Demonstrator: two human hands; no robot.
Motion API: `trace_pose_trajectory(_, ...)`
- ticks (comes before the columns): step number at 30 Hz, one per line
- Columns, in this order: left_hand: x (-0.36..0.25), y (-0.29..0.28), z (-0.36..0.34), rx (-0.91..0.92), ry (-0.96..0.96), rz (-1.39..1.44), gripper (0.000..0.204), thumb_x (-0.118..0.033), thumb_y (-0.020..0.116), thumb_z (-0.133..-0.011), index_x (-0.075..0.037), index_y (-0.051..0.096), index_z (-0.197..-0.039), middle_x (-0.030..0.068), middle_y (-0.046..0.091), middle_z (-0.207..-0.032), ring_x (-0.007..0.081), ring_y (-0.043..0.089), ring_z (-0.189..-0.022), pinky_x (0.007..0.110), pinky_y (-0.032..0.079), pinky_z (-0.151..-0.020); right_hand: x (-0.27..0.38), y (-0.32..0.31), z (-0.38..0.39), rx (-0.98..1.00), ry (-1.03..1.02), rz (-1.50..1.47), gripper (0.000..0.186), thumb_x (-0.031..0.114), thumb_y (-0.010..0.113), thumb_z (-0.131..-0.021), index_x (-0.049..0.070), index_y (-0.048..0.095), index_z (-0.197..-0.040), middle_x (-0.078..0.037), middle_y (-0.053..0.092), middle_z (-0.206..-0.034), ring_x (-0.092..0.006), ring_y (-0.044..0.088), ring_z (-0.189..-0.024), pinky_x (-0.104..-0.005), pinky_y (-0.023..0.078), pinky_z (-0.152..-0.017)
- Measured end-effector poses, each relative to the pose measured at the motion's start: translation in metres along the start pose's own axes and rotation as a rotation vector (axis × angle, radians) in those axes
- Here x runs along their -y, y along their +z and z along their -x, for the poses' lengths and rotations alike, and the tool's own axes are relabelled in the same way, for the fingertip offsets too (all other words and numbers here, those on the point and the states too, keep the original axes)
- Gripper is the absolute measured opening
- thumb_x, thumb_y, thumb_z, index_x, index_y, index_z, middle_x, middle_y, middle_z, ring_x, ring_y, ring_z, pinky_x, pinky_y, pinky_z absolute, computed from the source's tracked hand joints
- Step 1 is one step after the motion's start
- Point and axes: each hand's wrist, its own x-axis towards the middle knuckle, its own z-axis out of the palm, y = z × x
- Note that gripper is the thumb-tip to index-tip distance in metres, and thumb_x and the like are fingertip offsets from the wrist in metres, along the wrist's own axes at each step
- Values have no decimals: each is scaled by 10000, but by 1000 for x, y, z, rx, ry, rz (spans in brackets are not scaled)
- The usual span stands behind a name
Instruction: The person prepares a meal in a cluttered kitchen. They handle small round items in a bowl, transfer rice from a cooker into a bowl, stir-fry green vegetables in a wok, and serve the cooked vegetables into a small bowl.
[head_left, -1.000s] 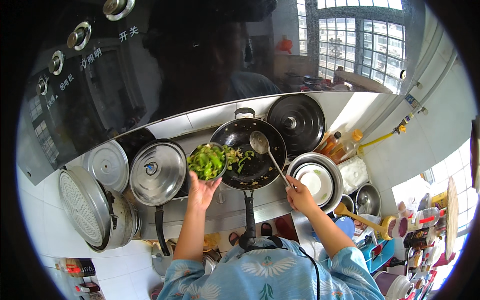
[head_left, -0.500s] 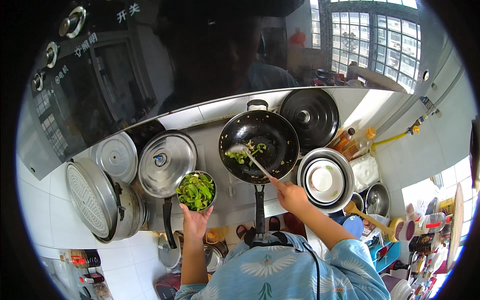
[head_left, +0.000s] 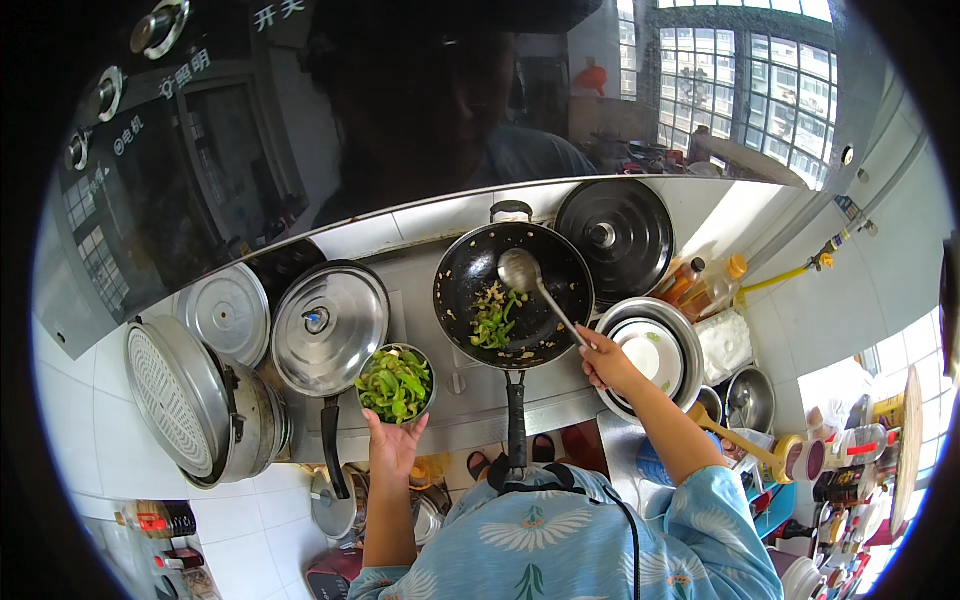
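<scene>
My left hand (head_left: 394,445) grips a metal bowl (head_left: 430,399) from its near side; the bowl is heaped with chopped green peppers (head_left: 395,382). It is held left of a black wok (head_left: 562,285) on the stove. In the wok lies a small pile of green pepper pieces (head_left: 491,322) with pale bits, some scattered up the wall. My right hand (head_left: 608,361), at the wok's right edge, is closed around the handle of a metal ladle (head_left: 520,269). The ladle's head is over the wok's far half, beyond the pile.
A lidded pan (head_left: 331,325) and a large steamer pot (head_left: 235,415) stand on the left. Right of the wok are a black lid (head_left: 614,235), nested bowls (head_left: 692,345) and bottles (head_left: 712,292). The dark range hood (head_left: 400,120) overhangs the far side.
The ladle has gone from the wok's left side to its far middle, and my right hand moved right and slightly nearer. More green pepper now lies in the wok. The bowl has barely shifted.
</scene>
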Motion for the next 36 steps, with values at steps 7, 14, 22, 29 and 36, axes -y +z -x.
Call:
trace_pose_trajectory(7,1,-7,5,-4,6,-9,800,-647,496,-864,-128,288,-1436,86,450,-1393,261,533,-1179,412,496,-953,43,-36,24,338,167,238,472,146,482,-967,198,419,-1432,-15,480,-617,-101,426,-436,-253,315,-384)
trace_pose_trajectory(14,4,-13,6,-2,17,-4,741,-615,465,-900,-131,290,-1432,102,453,-1387,282,523,-1200,426,501,-952,33,-49,27,535,487,-269,411,164,406,-1011,186,420,-1421,-58,473,-714,-94,341,-456,-222,274,-394)
trace_pose_trajectory(22,0,8,-12,24,53,-36,682,-572,455,-928,-135,295,-1426,106,457,-1379,284,511,-1215,443,493,-963,-19,-9,25,601,377,-593,475,224,371,-1025,233,256,-1486,-27,407,-681,-82,309,-455,-212,254,-387)
trace_pose_trajectory(29,17,51,-60,91,9,-12,563,-522,510,-922,-171,351,-1333,106,498,-1290,271,533,-1161,490,500,-965,29,-34,80,456,139,-560,500,181,382,-1007,176,251,-1489,-57,433,-673,-133,380,-423,-249,316,-379)
trace_pose_trajectory(36,61,102,-120,154,-104,26,541,-493,598,-881,-171,383,-1258,71,536,-1201,236,572,-1083,491,505,-959,82,-39,131,312,-38,-398,482,140,391,-1003,155,300,-1476,-53,485,-634,-122,404,-387,-237,330,-342)
